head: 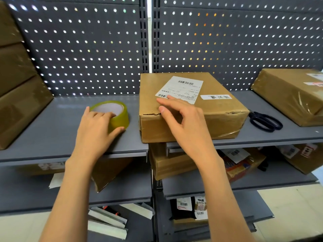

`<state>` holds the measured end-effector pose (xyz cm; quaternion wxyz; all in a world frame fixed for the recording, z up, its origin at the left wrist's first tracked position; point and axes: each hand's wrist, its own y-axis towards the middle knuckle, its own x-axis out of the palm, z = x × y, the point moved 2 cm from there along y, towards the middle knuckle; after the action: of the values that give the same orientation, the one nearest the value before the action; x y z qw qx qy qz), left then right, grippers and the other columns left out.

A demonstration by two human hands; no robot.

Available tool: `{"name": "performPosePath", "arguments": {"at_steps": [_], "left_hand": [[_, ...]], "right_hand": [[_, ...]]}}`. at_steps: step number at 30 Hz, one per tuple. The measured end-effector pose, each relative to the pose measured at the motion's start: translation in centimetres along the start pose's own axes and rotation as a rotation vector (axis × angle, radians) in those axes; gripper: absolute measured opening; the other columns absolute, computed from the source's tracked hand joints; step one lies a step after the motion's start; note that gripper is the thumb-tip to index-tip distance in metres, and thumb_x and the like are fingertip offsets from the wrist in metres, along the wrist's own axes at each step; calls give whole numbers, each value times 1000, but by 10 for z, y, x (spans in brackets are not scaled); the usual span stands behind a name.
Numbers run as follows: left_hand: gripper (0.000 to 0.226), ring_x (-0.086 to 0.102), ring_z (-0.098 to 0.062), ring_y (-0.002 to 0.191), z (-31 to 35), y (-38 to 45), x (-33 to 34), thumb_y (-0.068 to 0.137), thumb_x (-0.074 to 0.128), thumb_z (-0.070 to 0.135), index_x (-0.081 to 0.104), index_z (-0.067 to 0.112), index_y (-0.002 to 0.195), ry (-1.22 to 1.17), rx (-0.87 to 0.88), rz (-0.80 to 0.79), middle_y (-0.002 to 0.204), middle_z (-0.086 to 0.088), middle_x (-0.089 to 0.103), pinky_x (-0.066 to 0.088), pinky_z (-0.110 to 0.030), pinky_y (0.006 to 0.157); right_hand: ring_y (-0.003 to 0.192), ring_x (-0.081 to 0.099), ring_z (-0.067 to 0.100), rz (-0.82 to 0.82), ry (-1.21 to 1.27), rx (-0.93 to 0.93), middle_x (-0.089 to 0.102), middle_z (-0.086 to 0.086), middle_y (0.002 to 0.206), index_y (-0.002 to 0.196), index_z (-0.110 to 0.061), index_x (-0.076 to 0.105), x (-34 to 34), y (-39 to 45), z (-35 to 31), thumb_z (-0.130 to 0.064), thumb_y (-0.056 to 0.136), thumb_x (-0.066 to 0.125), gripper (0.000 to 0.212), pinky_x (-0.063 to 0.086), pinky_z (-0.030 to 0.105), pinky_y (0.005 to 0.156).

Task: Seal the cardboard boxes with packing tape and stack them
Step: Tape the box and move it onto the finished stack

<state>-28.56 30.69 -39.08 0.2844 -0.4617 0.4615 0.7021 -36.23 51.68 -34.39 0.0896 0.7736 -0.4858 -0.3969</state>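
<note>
Here, box (190, 109) overhanging shelf edge (73, 154)

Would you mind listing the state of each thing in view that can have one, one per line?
Tape roll: flat on the shelf, gripped by the left hand.
Labelled cardboard box: flaps closed, front top edge torn, overhanging the shelf edge.
Right hand: open, fingers over the box top.
Scissors: closed, lying flat.
Box at right: sealed with tape.
</note>
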Motion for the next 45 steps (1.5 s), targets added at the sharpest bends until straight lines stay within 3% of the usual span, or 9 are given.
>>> {"name": "performPosePath", "arguments": {"at_steps": [3, 5, 9, 12, 15, 22, 30, 39, 45], "left_hand": [[50, 55, -43, 108, 6, -1, -7, 81, 72, 35, 64, -2, 114, -77, -51, 27, 103, -29, 66, 30, -46, 107], [50, 56, -40, 105, 7, -8, -17, 81, 73, 38, 65, 1, 114, -232, -112, 143, 105, -25, 66, 41, -45, 89], [17, 48, -5, 67, 16, -27, -51, 77, 69, 42, 60, 28, 82, -748, -89, 389, 69, 14, 58, 39, -21, 66], [13, 48, -7, 71, 27, -40, -68, 78, 70, 39, 59, 32, 80, -1005, 5, 387, 72, 12, 57, 41, -26, 69], [7, 54, -6, 71, 35, -54, -72, 77, 69, 36, 65, 38, 83, -1137, 80, 295, 75, 15, 62, 44, -21, 69], [16, 56, -7, 74, 36, -65, -75, 75, 70, 34, 66, 41, 88, -1082, 164, 222, 80, 14, 64, 45, -21, 70], [17, 54, 4, 70, 46, -68, -73, 80, 73, 27, 60, 33, 89, -944, 119, 294, 78, 21, 63, 40, -7, 67], [8, 47, 7, 62, 59, -70, -72, 83, 60, 30, 55, 34, 80, -851, 49, 416, 70, 22, 57, 35, -6, 62], [11, 42, 2, 57, 61, -72, -65, 81, 59, 13, 56, 23, 77, -803, -65, 492, 68, 11, 55, 34, -11, 56]], "right_hand": [[118, 34, -14, -13, -8, -25, 62, -9, 122, 119, -20, 67, 1, 1, -4, -22, 96, 57, 26, 16, -10, 88], [118, 31, -15, -21, 9, -37, 63, -8, 122, 119, -20, 67, 1, 1, -8, -21, 96, 57, 25, 17, -9, 87], [121, 48, -2, -38, 162, -22, 62, -10, 126, 126, -22, 62, 3, 9, -24, -25, 95, 58, 31, 33, 5, 98], [125, 47, -1, -69, 373, 6, 55, -8, 136, 137, -20, 51, 6, 18, -40, -30, 93, 60, 45, 38, 25, 107], [133, 40, 2, -193, 513, 58, 43, -5, 147, 146, -20, 37, 10, 24, -49, -33, 91, 61, 61, 34, 27, 111], [126, 46, 1, -300, 413, 27, 52, -11, 136, 140, -25, 47, 18, 12, -53, -41, 76, 73, 72, 40, 36, 107], [130, 45, 7, -94, 226, -165, 53, 0, 139, 133, -10, 56, 24, -6, -60, -20, 90, 64, 45, 32, 20, 109], [136, 41, 25, 58, 120, -231, 49, 12, 142, 136, 0, 50, 48, -20, -65, -12, 95, 48, 43, 32, 34, 109], [132, 46, 24, 107, 106, -270, 54, 14, 137, 131, 1, 55, 56, -28, -68, -9, 94, 48, 39, 39, 39, 107]]}}
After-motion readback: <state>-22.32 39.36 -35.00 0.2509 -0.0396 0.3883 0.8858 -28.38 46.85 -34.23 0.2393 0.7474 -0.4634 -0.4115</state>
